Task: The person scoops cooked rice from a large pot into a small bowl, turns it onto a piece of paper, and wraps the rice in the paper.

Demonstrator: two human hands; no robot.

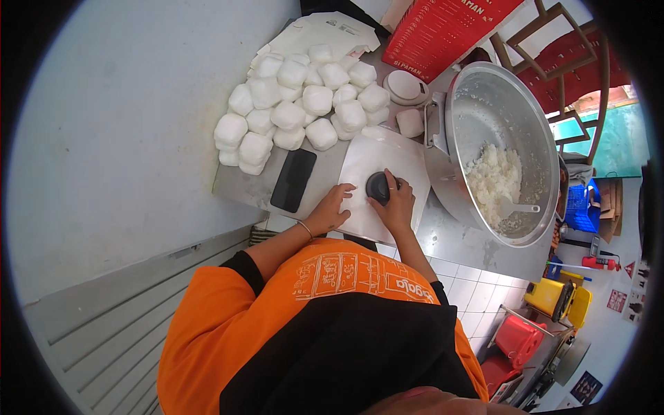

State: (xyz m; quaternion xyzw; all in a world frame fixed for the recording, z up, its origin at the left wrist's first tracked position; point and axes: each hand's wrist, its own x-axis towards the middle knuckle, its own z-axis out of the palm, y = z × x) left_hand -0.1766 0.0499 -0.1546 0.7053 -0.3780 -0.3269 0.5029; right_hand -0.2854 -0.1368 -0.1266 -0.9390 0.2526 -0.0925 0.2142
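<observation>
My right hand (395, 202) is closed around a small black, rounded, bowl-like mould (377, 188), pressed down on a stack of white paper sheets (398, 155). What lies under the mould is hidden. Flat on the left edge of the paper rests my left hand (333, 207), fingers apart and a little bent, holding nothing. Just left of it lies a dark phone (294, 181) on the metal table (453, 235). Beyond the phone, several white, rounded wrapped packets (288, 116) are piled up. One more packet (410, 123) sits apart, beside the big pot.
A large metal pot (449, 162) stands at the right, tilted in view, with cooked rice (494, 176) and a white scoop (519, 207) inside. Behind the paper is a white kitchen scale (406, 88). A red box (443, 34) stands at the back. A wall (138, 138) borders the left.
</observation>
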